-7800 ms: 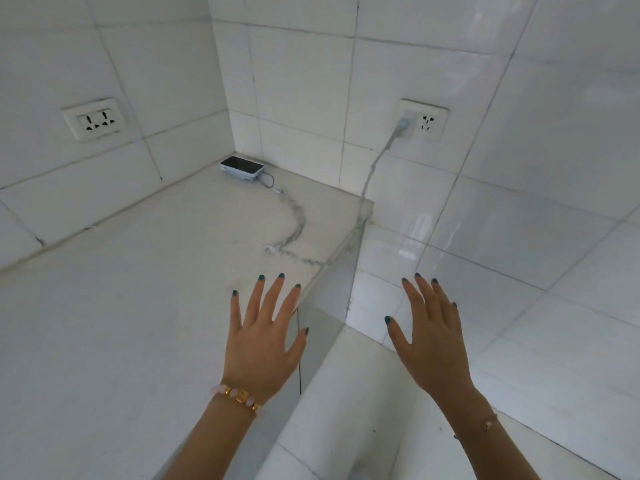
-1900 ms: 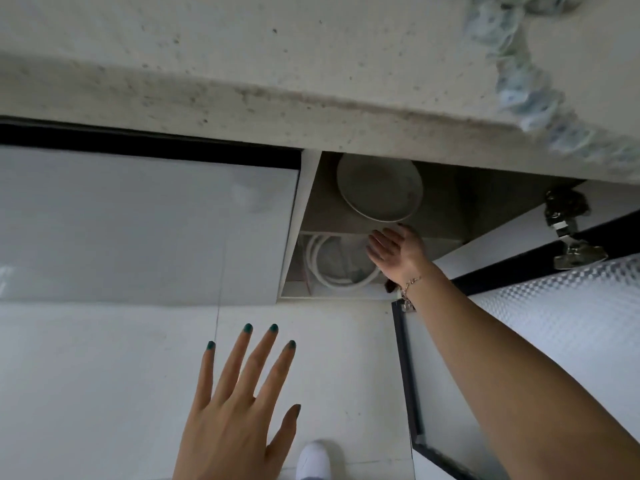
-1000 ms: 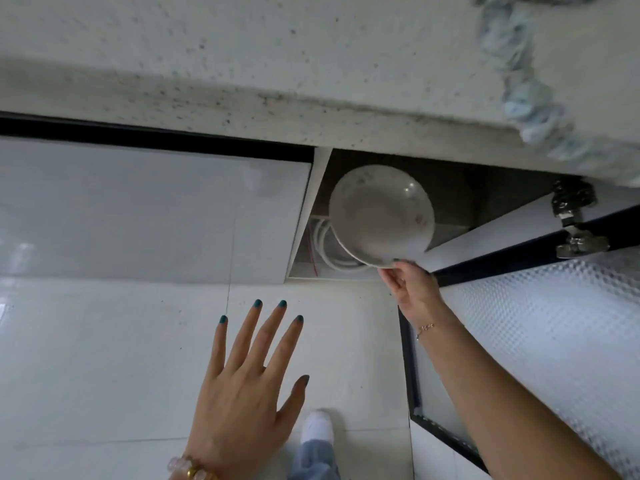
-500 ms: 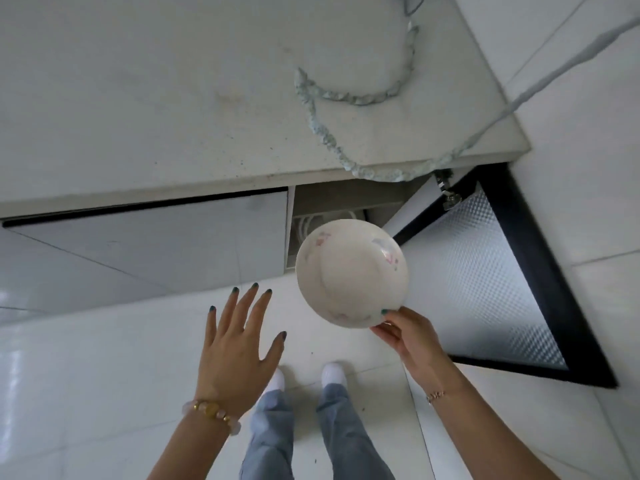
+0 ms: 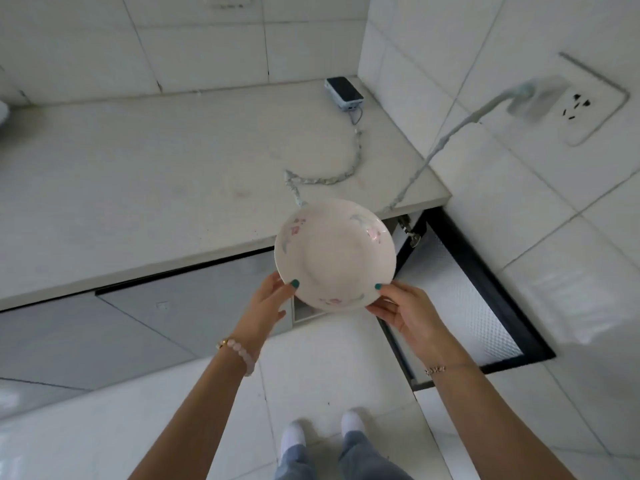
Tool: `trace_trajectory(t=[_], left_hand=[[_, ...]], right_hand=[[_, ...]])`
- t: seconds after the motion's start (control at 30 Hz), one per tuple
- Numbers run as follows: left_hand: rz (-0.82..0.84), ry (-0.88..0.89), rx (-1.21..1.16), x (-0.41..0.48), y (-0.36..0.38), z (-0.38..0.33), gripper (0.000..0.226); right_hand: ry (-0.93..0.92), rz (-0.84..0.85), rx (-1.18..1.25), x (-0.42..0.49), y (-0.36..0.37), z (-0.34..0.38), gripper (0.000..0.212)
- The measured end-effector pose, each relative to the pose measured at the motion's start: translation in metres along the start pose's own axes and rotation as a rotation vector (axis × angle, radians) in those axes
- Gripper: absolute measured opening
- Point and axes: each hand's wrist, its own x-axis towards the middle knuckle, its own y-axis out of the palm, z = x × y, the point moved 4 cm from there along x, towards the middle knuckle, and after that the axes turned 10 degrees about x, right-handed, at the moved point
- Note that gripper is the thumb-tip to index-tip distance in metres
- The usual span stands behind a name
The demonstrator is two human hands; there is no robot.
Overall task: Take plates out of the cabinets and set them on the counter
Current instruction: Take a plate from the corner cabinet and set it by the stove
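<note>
While my left hand [image 5: 265, 308] and right hand [image 5: 403, 313] pinch the floral plate [image 5: 335, 254] by its near rim, it hangs over the counter [image 5: 138, 188] edge.

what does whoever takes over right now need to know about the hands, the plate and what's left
Left hand and right hand both grip the near rim of the plate, thumbs on top.
The plate is in the air at the front edge of the counter, by the open cabinet door.
Done: one plate out.
Left: set it on the counter, clear of the cable. The cabinet's inside is hidden here.
</note>
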Motion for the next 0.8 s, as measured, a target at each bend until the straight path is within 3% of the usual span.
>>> trace_trajectory(t=[0.37, 0.7, 0.8], left_hand=[[0.169, 0.010, -0.521, 0.006, 0.029, -0.023, 0.020], [0.065, 0.022, -0.523, 0.017, 0.063, -0.042, 0.035], [0.062, 0.006, -0.559, 0.022, 0.069, -0.040, 0.030]], right_hand=[[-0.037, 0.032, 0.054, -0.012, -0.005, 0.025, 0.015], [-0.071, 0.051, 0.011, -0.013, -0.037, 0.050, 0.028], [-0.114, -0.074, -0.109, -0.007, -0.066, 0.055, 0.023]])
